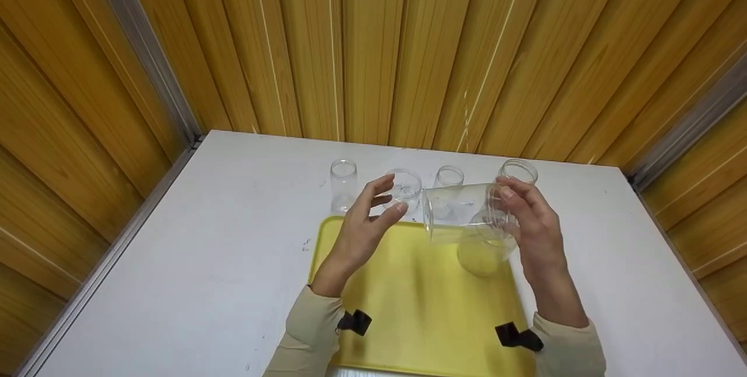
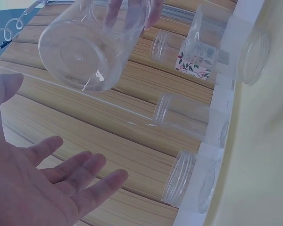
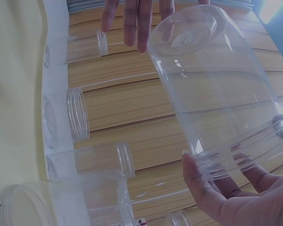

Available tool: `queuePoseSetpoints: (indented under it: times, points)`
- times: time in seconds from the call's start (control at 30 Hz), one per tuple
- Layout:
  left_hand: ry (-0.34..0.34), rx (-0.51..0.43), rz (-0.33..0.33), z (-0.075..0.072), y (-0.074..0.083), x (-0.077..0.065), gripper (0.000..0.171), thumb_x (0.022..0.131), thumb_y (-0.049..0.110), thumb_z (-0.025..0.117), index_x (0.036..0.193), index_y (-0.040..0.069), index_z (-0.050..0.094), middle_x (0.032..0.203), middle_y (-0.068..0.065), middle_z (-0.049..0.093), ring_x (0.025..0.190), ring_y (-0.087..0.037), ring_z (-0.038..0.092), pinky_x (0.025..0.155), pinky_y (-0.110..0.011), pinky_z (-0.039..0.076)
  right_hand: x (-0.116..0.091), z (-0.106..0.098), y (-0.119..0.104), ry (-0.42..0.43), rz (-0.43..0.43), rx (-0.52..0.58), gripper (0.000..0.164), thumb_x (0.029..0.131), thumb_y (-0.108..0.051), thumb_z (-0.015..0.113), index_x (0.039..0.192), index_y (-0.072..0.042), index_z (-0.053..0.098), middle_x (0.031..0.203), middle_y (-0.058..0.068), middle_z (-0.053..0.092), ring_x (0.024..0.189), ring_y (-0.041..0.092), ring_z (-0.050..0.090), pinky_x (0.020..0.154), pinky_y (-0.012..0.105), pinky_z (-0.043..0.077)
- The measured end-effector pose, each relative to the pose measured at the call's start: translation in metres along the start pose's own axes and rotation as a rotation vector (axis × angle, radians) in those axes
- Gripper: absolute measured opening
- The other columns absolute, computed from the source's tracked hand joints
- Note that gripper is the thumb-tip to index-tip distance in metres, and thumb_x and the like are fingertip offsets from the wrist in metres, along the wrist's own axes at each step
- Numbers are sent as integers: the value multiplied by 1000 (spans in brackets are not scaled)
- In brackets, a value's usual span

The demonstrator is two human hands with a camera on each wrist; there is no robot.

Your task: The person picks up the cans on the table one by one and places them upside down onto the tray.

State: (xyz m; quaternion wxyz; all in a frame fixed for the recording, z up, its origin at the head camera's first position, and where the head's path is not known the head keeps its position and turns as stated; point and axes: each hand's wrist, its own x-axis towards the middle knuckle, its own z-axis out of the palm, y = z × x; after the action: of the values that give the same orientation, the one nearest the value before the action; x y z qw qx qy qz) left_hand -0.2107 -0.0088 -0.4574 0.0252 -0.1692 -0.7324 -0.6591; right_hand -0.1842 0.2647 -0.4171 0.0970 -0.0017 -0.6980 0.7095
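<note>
My right hand (image 1: 537, 228) grips a large clear jar (image 1: 455, 210) around its threaded neck. The jar lies nearly sideways in the air over the tray, its round base toward the left. In the right wrist view, fingers and thumb curl about the ridged neck. My left hand (image 1: 362, 231) is raised a short way from the base, fingers spread and holding nothing. Below the held jar, another clear jar (image 1: 480, 260) stands on the yellow tray (image 1: 397, 295), its ringed end down; the held jar partly covers it in the head view.
Behind the tray, several clear jars stand in a row on the white table (image 1: 233, 219): a slim jar (image 1: 344, 184), a wide jar (image 1: 408, 181), a small jar (image 1: 449, 175) and one at the right (image 1: 519, 170). A flowered label (image 2: 195, 63) shows. Wood-patterned panels (image 1: 373, 50) rise behind.
</note>
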Motion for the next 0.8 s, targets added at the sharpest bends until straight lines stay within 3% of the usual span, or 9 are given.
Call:
queuePoseSetpoints:
  times: [0.3, 0.53, 0.8]
  points:
    - [-16, -29, 27, 7, -1, -1, 68, 100, 43, 66, 158, 14, 48, 157, -9, 50, 140, -31, 50, 109, -51, 46, 0, 2, 1, -25, -12, -4, 48, 108, -32, 56, 145, -1, 53, 142, 12, 52, 131, 30, 50, 113, 61, 36]
    - [-6, -59, 61, 15, 1, -2, 66, 98, 37, 71, 157, 14, 50, 156, -7, 51, 139, -26, 52, 108, -46, 48, -1, 3, 2, -29, -12, -11, 47, 109, -32, 56, 146, -2, 53, 142, 12, 52, 131, 31, 51, 113, 60, 36]
    - [-27, -122, 101, 20, -1, -2, 64, 100, 34, 70, 155, 10, 51, 156, -10, 51, 141, -28, 51, 108, -50, 49, -1, 3, 2, -24, -17, 2, 46, 108, -31, 58, 144, -2, 55, 138, 14, 55, 128, 33, 51, 115, 64, 31]
